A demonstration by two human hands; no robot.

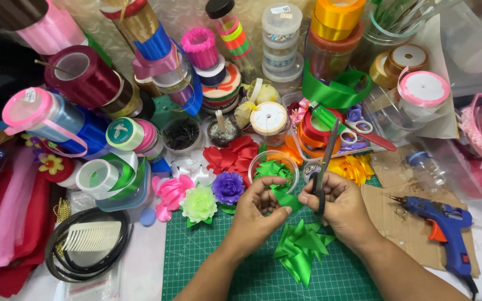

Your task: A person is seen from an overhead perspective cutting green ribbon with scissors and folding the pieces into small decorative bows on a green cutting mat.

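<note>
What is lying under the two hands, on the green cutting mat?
Under the left hand and right hand, a pile of folded green ribbon pieces lies on the cutting mat. The hands cover the pile's upper edge.

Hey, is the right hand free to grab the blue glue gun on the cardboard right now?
Probably not as it stands: the right hand is gripping scissors. The glue gun lies uncovered on the cardboard beside it, with nothing between them.

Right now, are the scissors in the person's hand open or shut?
Shut: the scissors' blades form one closed line above the right hand.
</note>
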